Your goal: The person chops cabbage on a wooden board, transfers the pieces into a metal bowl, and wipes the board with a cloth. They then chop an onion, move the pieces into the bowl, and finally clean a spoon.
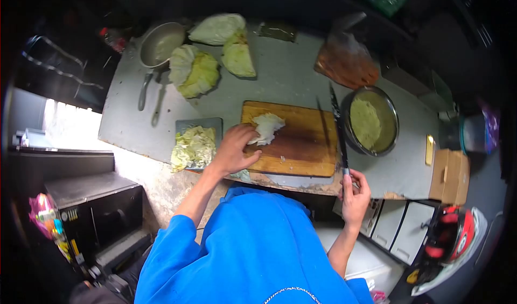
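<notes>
My left hand (237,148) is over the left part of a wooden cutting board (309,124). Its curled fingers press on the left edge of a pale cabbage piece (269,127), with the thumb lower down, off the piece. My right hand (355,196) grips the handle of a long dark-bladed knife (339,126). The blade points away from me, just past the board's right edge. Left of my left hand, chopped cabbage (194,145) is heaped on a dark grey tray (215,125). Beside the knife stands a metal bowl (395,124) with pale green contents.
Large cabbage pieces (238,56) and loose leaves (195,70) lie at the back of the table (285,62). A pan (161,44) sits at back left, and a plastic bag with orange-brown contents (347,67) at back right. A cardboard box (449,176) is at the right edge.
</notes>
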`<act>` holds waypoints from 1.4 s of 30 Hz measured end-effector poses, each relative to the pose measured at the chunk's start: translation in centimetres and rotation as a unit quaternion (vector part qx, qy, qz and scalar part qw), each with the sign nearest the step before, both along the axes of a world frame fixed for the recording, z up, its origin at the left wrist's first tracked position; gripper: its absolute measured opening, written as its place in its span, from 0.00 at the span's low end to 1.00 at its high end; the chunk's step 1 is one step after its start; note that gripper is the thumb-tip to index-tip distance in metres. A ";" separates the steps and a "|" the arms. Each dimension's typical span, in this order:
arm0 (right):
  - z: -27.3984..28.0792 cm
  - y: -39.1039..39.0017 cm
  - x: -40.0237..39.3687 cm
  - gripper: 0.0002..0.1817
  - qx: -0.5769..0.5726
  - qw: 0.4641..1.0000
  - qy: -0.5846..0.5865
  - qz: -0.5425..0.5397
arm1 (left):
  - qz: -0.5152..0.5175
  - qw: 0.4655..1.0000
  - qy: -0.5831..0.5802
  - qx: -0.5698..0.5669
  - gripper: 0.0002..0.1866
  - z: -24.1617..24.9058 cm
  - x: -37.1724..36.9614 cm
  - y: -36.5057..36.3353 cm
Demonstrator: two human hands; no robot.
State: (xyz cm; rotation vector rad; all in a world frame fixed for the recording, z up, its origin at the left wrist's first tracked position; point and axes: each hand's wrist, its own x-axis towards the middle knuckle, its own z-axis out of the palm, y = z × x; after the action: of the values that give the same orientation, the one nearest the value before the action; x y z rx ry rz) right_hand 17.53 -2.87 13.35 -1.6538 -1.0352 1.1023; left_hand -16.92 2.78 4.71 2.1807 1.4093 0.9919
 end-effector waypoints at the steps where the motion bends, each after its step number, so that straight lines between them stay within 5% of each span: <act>1: -0.3 -0.1 -0.1 0.14 -0.008 1.000 0.005 0.002 | 0.012 1.000 0.022 0.004 0.23 0.8 0.1 0.2; 4: -0.5 -0.5 -1.3 0.13 -0.019 1.000 -0.021 0.008 | 0.114 0.984 -0.073 -0.112 0.27 1.6 1.7 0.7; 7: -0.7 -0.9 -2.4 0.14 -0.043 0.998 -0.038 0.023 | 0.157 0.977 -0.041 -0.137 0.31 2.0 3.5 2.2; 9: -0.8 -1.5 -2.8 0.15 -0.055 0.997 -0.052 0.031 | 0.119 0.982 -0.046 -0.143 0.32 0.9 3.2 3.2; 17: -3.1 -3.4 -2.5 0.21 -0.104 0.984 -0.133 0.053 | 0.132 0.966 -0.178 -0.130 0.20 4.1 1.9 3.7; 23: -3.3 -3.4 -2.3 0.19 -0.129 0.984 -0.109 0.053 | -0.064 0.997 0.036 0.040 0.17 2.4 8.0 1.1; 26: -3.8 -3.4 -1.6 0.19 -0.094 0.987 -0.111 0.072 | -0.009 0.999 0.053 -0.007 0.15 -0.5 9.5 1.2; 30: -3.6 -3.7 -1.4 0.19 -0.113 0.986 -0.107 0.057 | 0.044 0.995 0.076 -0.036 0.13 1.8 9.9 2.9; 33: -4.1 -4.0 -1.3 0.19 -0.113 0.988 -0.094 0.046 | -0.013 0.995 0.085 -0.055 0.14 1.7 9.2 4.9; 37: -3.7 -4.1 -1.1 0.19 -0.117 0.989 -0.077 0.045 | 0.012 0.984 0.068 -0.163 0.19 3.3 9.2 5.8; 42: -3.8 -3.9 -0.9 0.20 -0.123 0.990 -0.049 0.047 | 0.038 0.976 0.136 -0.166 0.17 3.3 10.8 5.8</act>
State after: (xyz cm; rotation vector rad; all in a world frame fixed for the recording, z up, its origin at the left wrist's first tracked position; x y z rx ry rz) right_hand 16.67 -6.78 9.56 -1.8871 -1.0820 1.2629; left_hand -6.14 8.53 7.96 2.0768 1.6542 0.4455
